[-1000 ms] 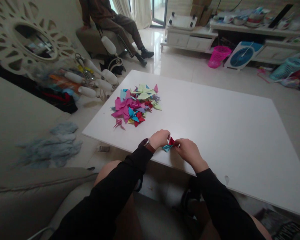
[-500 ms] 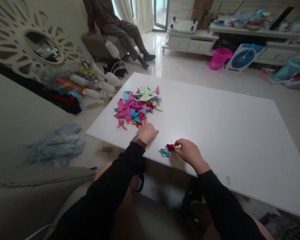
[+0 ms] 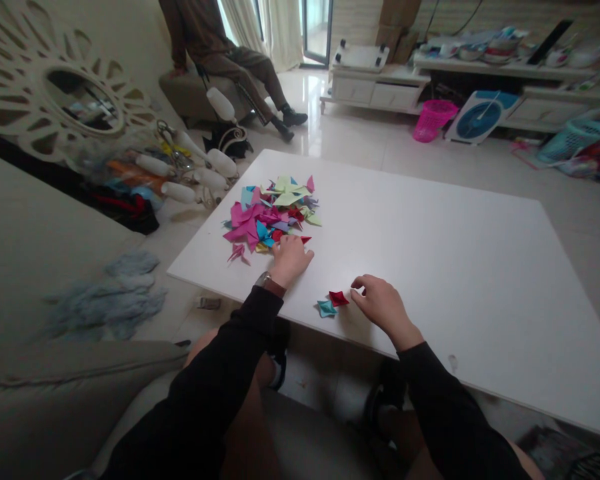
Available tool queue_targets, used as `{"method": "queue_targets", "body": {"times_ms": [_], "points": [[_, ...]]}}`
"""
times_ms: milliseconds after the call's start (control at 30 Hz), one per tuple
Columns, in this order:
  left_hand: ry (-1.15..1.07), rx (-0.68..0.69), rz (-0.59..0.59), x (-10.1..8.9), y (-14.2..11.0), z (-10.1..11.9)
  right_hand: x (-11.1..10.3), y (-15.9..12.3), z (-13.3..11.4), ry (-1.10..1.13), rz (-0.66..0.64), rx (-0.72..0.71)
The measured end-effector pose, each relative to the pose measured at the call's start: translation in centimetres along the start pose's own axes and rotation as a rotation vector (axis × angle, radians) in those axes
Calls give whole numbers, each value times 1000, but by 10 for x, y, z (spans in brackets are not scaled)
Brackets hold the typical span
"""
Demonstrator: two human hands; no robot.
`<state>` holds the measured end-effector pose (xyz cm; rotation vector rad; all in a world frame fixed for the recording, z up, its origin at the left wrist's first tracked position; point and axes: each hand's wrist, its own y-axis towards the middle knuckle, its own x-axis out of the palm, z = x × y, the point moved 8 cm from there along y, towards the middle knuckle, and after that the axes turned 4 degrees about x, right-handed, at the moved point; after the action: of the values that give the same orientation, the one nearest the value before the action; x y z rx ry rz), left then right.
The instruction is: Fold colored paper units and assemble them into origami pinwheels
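At the near side of a pile of folded paper cranes (image 3: 247, 223) in pink, blue, green and other colours, my left hand (image 3: 291, 260) has its fingers closed on a red origami piece (image 3: 306, 240). Only a pointed tip of that piece shows past the fingers. A small dark red folded paper piece (image 3: 338, 299) lies by the table's near edge, touching or nearly touching a turquoise folded paper piece (image 3: 326, 309). Just right of them is my right hand (image 3: 380, 305), fingers bent, thumb and forefinger apart, holding nothing.
The white table (image 3: 430, 247) spreads to the right and far side. A lamp with several white shades (image 3: 180, 192) stands on the floor beyond its left edge. A seated person (image 3: 245, 67), a pink basket (image 3: 433, 120) and a fan (image 3: 483, 117) are farther back.
My right hand has let go of the dark red piece and sits slightly apart from it. At the pile, a red tip now sticks out from my left fingers. The view has shifted slightly.
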<state>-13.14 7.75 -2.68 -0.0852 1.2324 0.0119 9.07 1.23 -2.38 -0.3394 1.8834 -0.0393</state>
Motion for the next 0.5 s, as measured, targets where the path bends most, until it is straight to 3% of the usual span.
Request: {"method": "queue_targets", "body": {"times_ms": [100, 233, 367, 500], "points": [[-371, 79, -81, 9, 6, 25, -9, 2, 1, 98, 102, -2], [-777, 81, -203, 26, 4, 53, -28, 3, 3, 281, 307, -42], [-939, 80, -206, 36, 0, 72, -43, 3, 7, 426, 472, -66], [-1051, 57, -272, 49, -6, 85, -45, 4, 8, 486, 496, -79]]}}
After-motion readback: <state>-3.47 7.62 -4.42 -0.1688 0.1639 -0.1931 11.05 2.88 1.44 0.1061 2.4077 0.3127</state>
